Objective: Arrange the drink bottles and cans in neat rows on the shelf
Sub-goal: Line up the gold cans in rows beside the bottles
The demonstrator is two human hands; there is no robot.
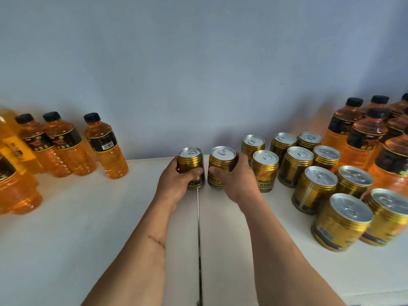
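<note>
Two gold cans with silver pull-tab lids stand upright side by side at the middle back of the white shelf (88, 228). My left hand (176, 184) grips the left can (191, 164), thumb across its front. My right hand (236, 182) grips the right can (221, 163), fingers wrapped round its far side. To the right, several more gold cans (309, 164) stand in rough rows. Orange drink bottles with black caps stand at the left (66, 146) and at the far right (362, 142).
A pale blue wall (198, 62) rises directly behind the shelf. A dark seam (199, 239) runs front to back down the shelf between my forearms. A large orange bottle (13, 173) crowds the left edge of view.
</note>
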